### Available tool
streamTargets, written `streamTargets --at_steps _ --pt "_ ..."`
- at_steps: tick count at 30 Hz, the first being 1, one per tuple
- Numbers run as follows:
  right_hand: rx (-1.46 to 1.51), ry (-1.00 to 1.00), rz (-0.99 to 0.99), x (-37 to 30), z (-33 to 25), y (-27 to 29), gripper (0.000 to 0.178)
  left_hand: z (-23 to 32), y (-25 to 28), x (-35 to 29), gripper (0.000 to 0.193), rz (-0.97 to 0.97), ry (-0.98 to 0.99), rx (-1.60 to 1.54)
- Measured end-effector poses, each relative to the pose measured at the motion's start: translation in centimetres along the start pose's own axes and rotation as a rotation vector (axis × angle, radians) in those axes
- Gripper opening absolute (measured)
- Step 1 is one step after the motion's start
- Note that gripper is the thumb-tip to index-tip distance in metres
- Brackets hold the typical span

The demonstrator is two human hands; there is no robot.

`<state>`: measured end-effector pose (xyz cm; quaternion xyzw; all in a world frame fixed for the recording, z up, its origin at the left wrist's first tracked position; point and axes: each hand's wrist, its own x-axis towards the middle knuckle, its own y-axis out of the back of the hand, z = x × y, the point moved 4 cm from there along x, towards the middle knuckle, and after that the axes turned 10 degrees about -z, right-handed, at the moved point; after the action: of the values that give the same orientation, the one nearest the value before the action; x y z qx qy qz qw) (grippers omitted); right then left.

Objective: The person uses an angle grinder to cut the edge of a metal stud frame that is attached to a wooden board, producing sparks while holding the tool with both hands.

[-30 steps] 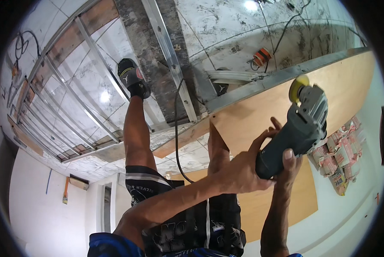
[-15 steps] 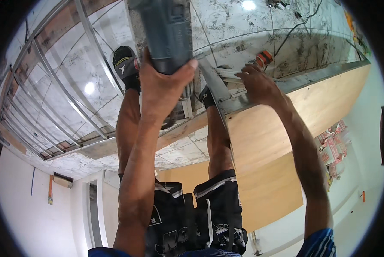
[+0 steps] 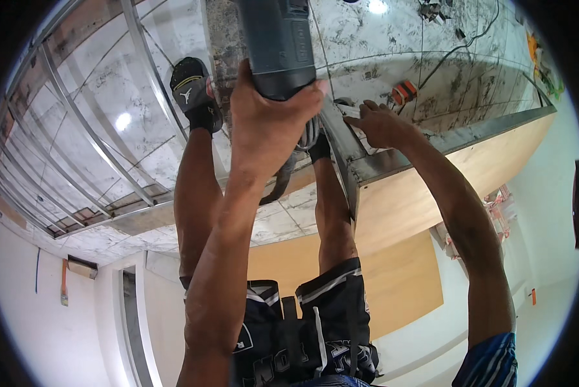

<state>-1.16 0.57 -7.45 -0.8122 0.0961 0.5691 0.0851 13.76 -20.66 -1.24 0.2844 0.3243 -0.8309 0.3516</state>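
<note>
My left hand (image 3: pixel 273 122) is closed around the lower end of a thick dark grey power tool (image 3: pixel 280 48), whose far end runs out of the top of the picture. A looped grey cord (image 3: pixel 310 133) hangs below that hand. My right hand (image 3: pixel 383 126) is over the corner of a metal frame (image 3: pixel 383 164) with a plywood panel (image 3: pixel 425 193) on it. Its thumb and fingers are apart, close to a pale bar (image 3: pixel 343 111); whether they touch it I cannot tell.
An orange-and-black object (image 3: pixel 404 92) lies beyond my right hand, near a dark cable (image 3: pixel 454 48) on the stained tile floor (image 3: pixel 360 39). A barred metal frame (image 3: pixel 89 126) is at the left. My feet, one in a dark shoe (image 3: pixel 189 84), stand between the frames.
My left hand and the power tool have shifted slightly right in the picture. The right hand has moved slightly down and left relative to the orange-and-black object. The whole view has shifted a little.
</note>
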Motion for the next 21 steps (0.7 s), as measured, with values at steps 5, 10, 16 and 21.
streamTargets --at_steps 5,10,16,21 --pt "0.005 -0.012 0.044 -0.1 0.2 -0.6 0.068 0.3 -0.7 0.3 0.039 -0.043 -0.003 -0.035" --pt "-0.038 0.007 0.126 0.0 0.6 -1.5 0.064 0.7 -0.3 0.3 0.040 -0.016 0.025 0.023" --pt "-0.038 0.024 0.135 0.6 0.1 -0.9 0.059 1.1 0.2 0.2 0.041 -0.013 0.021 0.022" --pt "0.010 -0.077 0.194 -0.7 3.3 -1.4 0.052 0.6 -0.2 0.2 0.040 -0.017 -0.014 0.020"
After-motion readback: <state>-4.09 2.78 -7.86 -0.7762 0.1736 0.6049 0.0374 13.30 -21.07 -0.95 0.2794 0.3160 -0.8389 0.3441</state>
